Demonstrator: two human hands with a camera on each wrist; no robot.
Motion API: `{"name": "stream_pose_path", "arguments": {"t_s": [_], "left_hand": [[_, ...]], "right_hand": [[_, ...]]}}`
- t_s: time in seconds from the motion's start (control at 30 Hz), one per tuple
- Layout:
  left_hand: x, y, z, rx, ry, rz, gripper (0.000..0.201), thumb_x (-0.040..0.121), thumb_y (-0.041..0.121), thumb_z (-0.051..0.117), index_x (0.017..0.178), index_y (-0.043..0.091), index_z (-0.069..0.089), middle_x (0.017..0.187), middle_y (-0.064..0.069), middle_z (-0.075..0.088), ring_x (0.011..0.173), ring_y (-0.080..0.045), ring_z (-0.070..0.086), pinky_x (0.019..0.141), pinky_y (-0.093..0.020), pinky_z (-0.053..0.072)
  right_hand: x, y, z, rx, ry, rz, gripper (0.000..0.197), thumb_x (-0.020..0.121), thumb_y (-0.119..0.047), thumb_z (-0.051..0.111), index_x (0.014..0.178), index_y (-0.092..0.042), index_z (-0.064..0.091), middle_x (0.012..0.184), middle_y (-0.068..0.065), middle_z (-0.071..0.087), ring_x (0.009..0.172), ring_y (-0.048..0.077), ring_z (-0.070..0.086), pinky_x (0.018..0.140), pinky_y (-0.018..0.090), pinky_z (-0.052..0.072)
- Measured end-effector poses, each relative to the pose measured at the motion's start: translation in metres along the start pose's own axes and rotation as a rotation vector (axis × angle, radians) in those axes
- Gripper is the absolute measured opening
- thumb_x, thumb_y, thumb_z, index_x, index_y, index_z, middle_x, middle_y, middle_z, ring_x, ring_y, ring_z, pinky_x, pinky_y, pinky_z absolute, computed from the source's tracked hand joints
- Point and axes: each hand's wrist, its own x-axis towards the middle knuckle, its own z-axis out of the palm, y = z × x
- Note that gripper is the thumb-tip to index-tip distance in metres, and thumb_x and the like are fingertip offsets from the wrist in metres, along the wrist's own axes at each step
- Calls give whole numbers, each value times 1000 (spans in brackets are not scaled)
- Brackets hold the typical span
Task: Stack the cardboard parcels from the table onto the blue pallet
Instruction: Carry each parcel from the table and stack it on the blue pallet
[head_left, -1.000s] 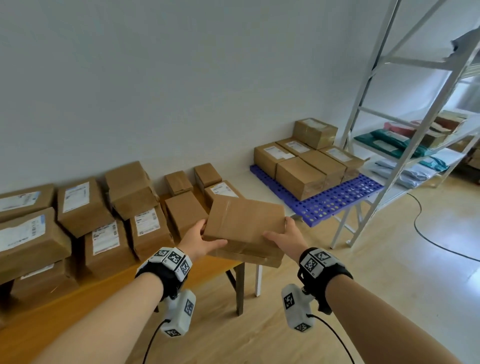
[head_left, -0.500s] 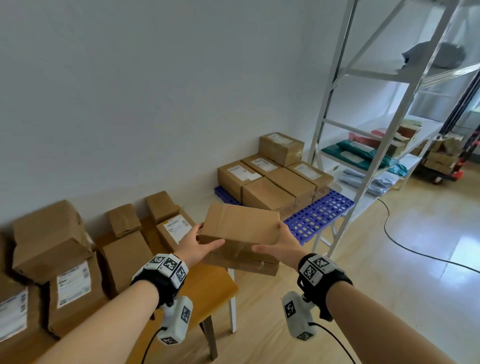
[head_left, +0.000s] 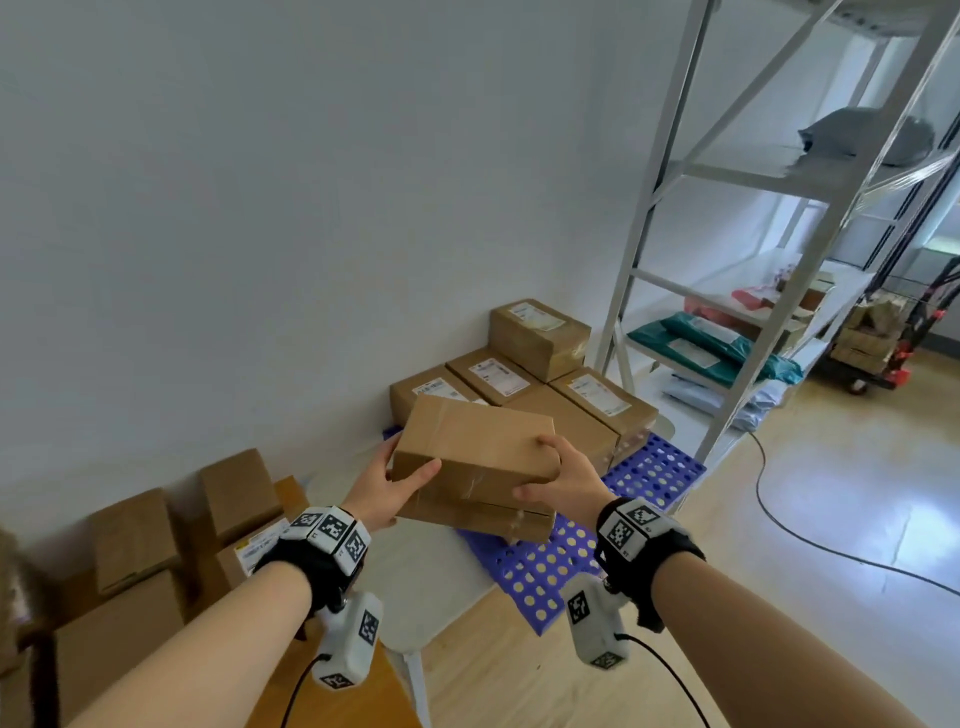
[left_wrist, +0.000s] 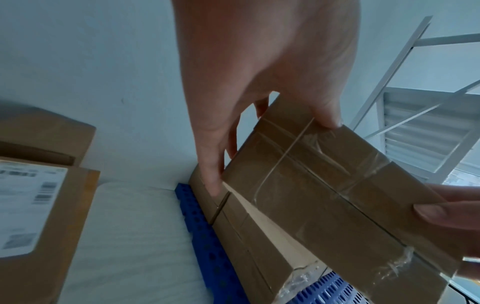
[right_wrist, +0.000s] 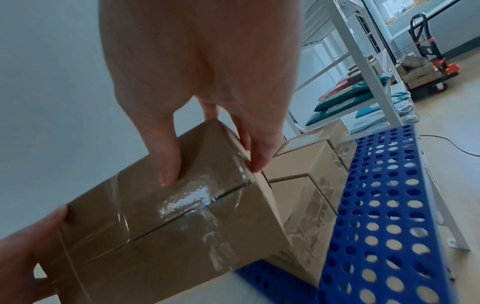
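I hold a flat brown cardboard parcel (head_left: 475, 457) in the air between both hands, just above the near end of the blue pallet (head_left: 649, 475). My left hand (head_left: 387, 486) grips its left end, thumb on the front face. My right hand (head_left: 563, 480) grips its right end. The taped underside of the parcel (left_wrist: 337, 195) fills the left wrist view, and the parcel (right_wrist: 168, 216) shows in the right wrist view too. Several labelled parcels (head_left: 540, 338) stand on the pallet's far part, against the wall. More parcels (head_left: 135, 540) remain on the wooden table (head_left: 332, 701) at the lower left.
A white metal shelf rack (head_left: 670, 249) stands right of the pallet, with green and grey mail bags (head_left: 711, 345) on its low shelves. A black cable (head_left: 831, 540) runs over the floor. A trolley (head_left: 878, 343) with boxes stands far right.
I have carried the parcel to the right, away from the table. The pallet and its parcels are now close below and behind my hands, and the table has slid to the lower left.
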Motion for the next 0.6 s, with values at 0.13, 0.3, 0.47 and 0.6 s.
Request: {"name": "stream_pose_path", "arguments": {"t_s": [0.13,0.3,0.47,0.6], "left_hand": [[32,14,17,-44,38,-5,51,86,33,65,131,25,44,117,-4,59,104,-22,56,82,-31,50],[74,36,38,5,107,-19,52,83,38,67,127,15,51,111,-1,59,101,-18,58,81,-26,49],[107,50,64,-5,207,-75,46,79,37,72,116,13,59,101,2,64,93,-15,62,88,-30,52],[131,62,88,-41,290,-119,35,75,38,75,104,21,61,105,2,66,99,-18,63,94,-38,51]], "right_hand": [[42,10,-19,12,7,-14,80,72,-27,79,139,-26,35,133,4,42,116,20,47,99,34,44],[102,24,-51,50,-24,-64,79,71,-31,81,137,-29,37,130,2,45,112,20,51,94,33,48],[156,32,-84,64,-131,-136,78,74,-31,79,139,-27,36,127,1,46,110,19,53,89,29,48],[199,40,-109,103,-244,-164,77,76,-28,78,139,-24,35,124,-2,47,106,17,55,88,28,49]]}}
